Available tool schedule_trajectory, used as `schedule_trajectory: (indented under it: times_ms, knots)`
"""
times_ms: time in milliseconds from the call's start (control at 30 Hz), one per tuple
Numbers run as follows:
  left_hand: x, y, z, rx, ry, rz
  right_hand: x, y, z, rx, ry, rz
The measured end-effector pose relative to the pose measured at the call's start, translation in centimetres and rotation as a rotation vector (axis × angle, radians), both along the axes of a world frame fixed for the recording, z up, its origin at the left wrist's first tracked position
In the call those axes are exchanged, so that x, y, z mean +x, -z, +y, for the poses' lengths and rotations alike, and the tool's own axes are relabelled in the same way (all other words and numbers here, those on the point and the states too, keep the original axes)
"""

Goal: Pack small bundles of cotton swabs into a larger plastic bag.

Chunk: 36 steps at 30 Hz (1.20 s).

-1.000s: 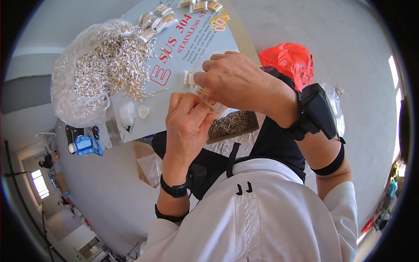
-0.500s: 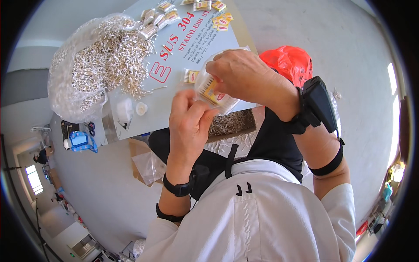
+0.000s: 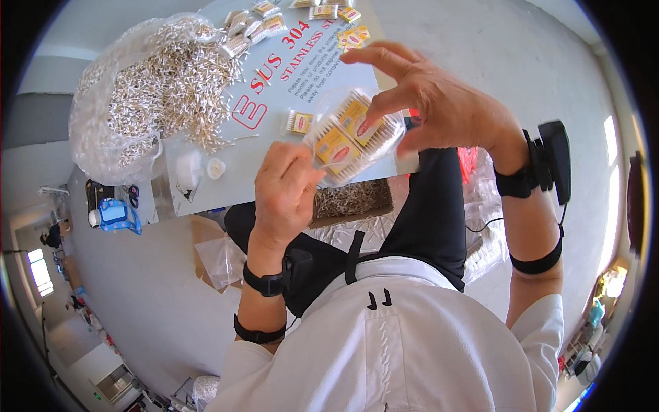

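My left hand (image 3: 285,192) pinches the lower left edge of a clear plastic bag (image 3: 321,180). Inside that bag, bundles of cotton swabs (image 3: 335,147) with yellow labels lie side by side. My right hand (image 3: 446,103) is raised at the bag's right side, thumb and fingers spread wide. Its lower fingers are close to the bag's right edge; whether they touch it I cannot tell. A single swab bundle (image 3: 299,122) with a yellow label rests on the table just left of the bag.
A large clear sack of loose cotton swabs (image 3: 185,82) spills over the left of the metal-topped table (image 3: 274,165). Several swab bundles (image 3: 255,29) and yellow labels (image 3: 353,36) lie at the far edge. Below the bag stands a cardboard box of swabs (image 3: 350,202). Scissors (image 3: 133,196) lie at the left.
My right hand has let go of the bag's top, opened and moved right. The bag now shows its labelled bundles more fully. My left hand keeps its pinch, shifted slightly left.
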<state>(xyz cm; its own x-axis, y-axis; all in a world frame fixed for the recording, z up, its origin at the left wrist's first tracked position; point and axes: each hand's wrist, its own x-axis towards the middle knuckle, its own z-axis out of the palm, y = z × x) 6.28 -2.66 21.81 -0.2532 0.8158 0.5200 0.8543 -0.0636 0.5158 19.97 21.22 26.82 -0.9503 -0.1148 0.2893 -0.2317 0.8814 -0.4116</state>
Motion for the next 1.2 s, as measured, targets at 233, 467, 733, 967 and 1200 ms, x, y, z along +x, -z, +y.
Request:
schedule_trajectory:
  times_ms: [233,467,733,967,1200]
  knots:
    - [-2.2,-0.6,-0.2,-0.066,-0.026,-0.043,0.1,1.8,-0.2,-0.361,0.076,-0.382]
    - [-1.6,-2.9,1.0,-0.124,-0.051,0.266,0.6,1.3,-3.1,0.163,-0.040,0.154]
    - [-2.6,-2.5,1.4,-0.203,0.251,0.365,0.5,2.3,-3.1,0.193,-0.131,0.051]
    - [-2.8,-3.2,1.6,-0.302,0.313,0.380,0.4,1.3,-1.5,0.226,-0.169,-0.030]
    - [-2.9,-2.4,2.2,-0.247,0.194,0.210,-0.3,2.0,-1.1,0.220,-0.088,-0.122]
